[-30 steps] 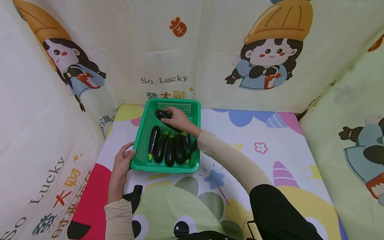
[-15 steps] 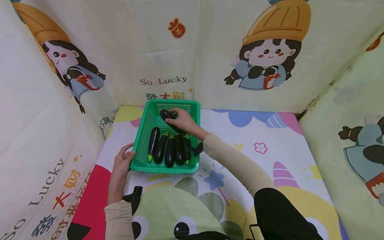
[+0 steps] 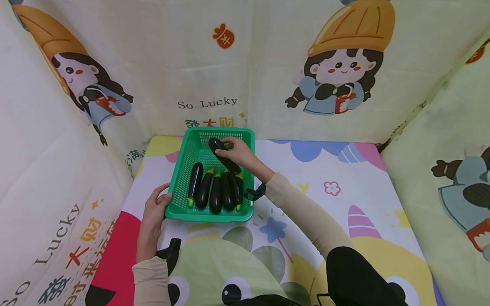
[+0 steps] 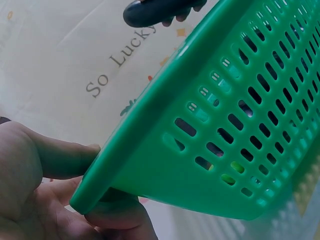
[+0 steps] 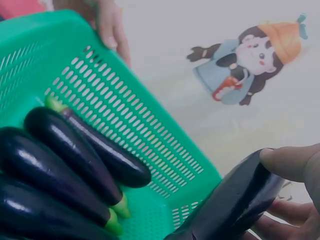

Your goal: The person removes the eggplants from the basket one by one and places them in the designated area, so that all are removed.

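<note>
- The long, glossy, dark-purple eggplant (image 3: 226, 162) slanted over the far half of the green perforated plastic basket (image 3: 208, 219); whether its lower end touched the others could not be told.
- The right hand (image 3: 245, 155) had its fingers and thumb clamped about the eggplant's upper end.
- The skin looked smooth and likely slippery, the body firm yet bruisable (modestly heavy, if real), so a broad hold round the middle seemed surest.
- Five similar dark-purple eggplants with green caps (image 3: 216, 195) lay side by side inside.
- The left hand (image 3: 153, 208) pinched the basket near its closer left corner; the perforated walls probably flexed, making the thick rim the better hold.
</note>
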{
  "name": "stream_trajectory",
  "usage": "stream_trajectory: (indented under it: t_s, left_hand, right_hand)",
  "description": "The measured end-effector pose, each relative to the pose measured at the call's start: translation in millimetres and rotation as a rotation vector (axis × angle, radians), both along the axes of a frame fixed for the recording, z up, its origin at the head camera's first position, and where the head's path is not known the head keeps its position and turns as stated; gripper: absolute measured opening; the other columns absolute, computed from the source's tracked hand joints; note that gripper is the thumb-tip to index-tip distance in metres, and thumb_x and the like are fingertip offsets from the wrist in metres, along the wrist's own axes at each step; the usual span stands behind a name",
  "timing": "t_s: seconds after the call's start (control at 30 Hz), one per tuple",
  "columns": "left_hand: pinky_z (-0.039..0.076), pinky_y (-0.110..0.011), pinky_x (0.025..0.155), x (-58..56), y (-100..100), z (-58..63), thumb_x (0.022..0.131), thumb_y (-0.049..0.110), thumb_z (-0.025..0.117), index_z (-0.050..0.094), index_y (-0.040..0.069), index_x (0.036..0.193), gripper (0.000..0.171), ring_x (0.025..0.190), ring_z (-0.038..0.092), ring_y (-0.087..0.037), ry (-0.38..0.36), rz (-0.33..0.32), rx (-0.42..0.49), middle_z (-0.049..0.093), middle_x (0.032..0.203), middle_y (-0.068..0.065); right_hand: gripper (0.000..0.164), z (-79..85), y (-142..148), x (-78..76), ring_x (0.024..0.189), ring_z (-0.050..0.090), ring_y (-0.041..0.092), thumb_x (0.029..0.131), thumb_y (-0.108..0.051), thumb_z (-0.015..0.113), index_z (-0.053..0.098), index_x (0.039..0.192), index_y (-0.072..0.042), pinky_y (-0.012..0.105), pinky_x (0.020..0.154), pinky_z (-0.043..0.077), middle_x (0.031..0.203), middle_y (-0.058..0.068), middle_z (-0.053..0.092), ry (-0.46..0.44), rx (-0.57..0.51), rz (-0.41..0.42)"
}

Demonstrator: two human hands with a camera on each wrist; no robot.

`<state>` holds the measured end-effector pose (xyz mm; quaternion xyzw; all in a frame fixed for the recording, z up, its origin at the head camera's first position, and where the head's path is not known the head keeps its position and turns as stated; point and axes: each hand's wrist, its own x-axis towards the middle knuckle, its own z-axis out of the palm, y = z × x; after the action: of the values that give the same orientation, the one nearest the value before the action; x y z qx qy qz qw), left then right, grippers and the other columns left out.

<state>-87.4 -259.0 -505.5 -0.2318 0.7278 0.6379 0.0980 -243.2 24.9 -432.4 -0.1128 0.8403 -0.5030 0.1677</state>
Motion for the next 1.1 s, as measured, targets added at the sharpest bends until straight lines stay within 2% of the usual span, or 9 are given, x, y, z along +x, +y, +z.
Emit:
stream_trajectory:
  t_s: [0.3,0.47,0.63,0.87,0.97,1.1]
  left_hand:
    - [0.056,-0.017,0.078,0.7,1,0.7,0.11,0.034,0.05,0.034,0.028,0.163,0.056,0.086,0.066,-0.002,0.005,-0.001,-0.013,0.065,0.103,0.018]
    - [0.057,-0.018,0.078,1.1,1,1.0,0.11,0.034,0.05,0.035,0.027,0.163,0.055,0.085,0.066,-0.003,0.018,0.003,-0.015,0.065,0.102,0.017]
    - [0.057,-0.018,0.078,0.7,1,-0.2,0.11,0.035,0.05,0.036,0.026,0.162,0.054,0.085,0.067,-0.003,0.024,0.004,-0.009,0.066,0.102,0.017]
    - [0.057,-0.018,0.077,0.5,1,0.1,0.11,0.035,0.05,0.036,0.026,0.162,0.055,0.085,0.066,-0.003,0.022,0.004,-0.012,0.065,0.102,0.017]
    - [0.056,-0.018,0.078,0.4,1,0.5,0.11,0.036,0.05,0.036,0.026,0.162,0.055,0.086,0.066,-0.004,0.018,0.005,-0.022,0.065,0.103,0.017]
    - [0.057,-0.018,0.079,0.0,1,0.5,0.11,0.037,0.051,0.035,0.027,0.163,0.057,0.088,0.066,-0.004,0.009,0.001,-0.024,0.064,0.105,0.017]
  right_hand:
    - [0.054,2.6,13,4.5,0.123,0.065,0.029,0.1,-0.031,0.072,0.056,0.147,-0.009,0.046,0.101,0.058,0.142,0.015,0.061,-0.059,-0.153,-0.034]
    - [0.057,2.9,19,7.7,0.125,0.064,0.027,0.1,-0.032,0.072,0.053,0.15,-0.011,0.048,0.103,0.056,0.144,0.013,0.061,-0.109,-0.206,-0.048]
    - [0.056,0.3,25,12.7,0.121,0.066,0.028,0.1,-0.032,0.072,0.053,0.15,-0.012,0.049,0.099,0.058,0.142,0.013,0.062,-0.137,-0.263,-0.067]
    - [0.06,-3.2,34,20.0,0.134,0.06,0.029,0.1,-0.035,0.072,0.051,0.153,-0.017,0.054,0.106,0.053,0.15,0.013,0.056,-0.162,-0.284,-0.1]
    - [0.061,-5.2,38,22.8,0.137,0.056,0.027,0.099,-0.037,0.072,0.051,0.154,-0.018,0.051,0.102,0.054,0.152,0.012,0.056,-0.168,-0.291,-0.115]
    - [0.061,-6.7,43,26.4,0.131,0.061,0.028,0.099,-0.036,0.072,0.051,0.154,-0.018,0.042,0.092,0.055,0.149,0.012,0.058,-0.185,-0.324,-0.139]
